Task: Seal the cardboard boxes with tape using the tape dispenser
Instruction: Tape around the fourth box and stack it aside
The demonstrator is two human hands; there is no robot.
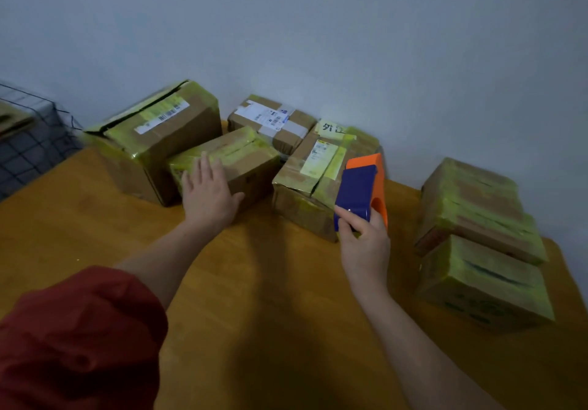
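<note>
Several cardboard boxes wrapped in yellowish tape stand along the back of the wooden table. My left hand lies flat with straight fingers on the near side of a small box in the middle. My right hand grips a blue and orange tape dispenser, held upright in front of another box that bears a white label. A large box with a split top edge stands at the left.
A small box with white labels sits against the wall. Two taped boxes, a far one and a near one, stand at the table's right edge. A black wire rack is at the far left. My red sleeve fills the lower left.
</note>
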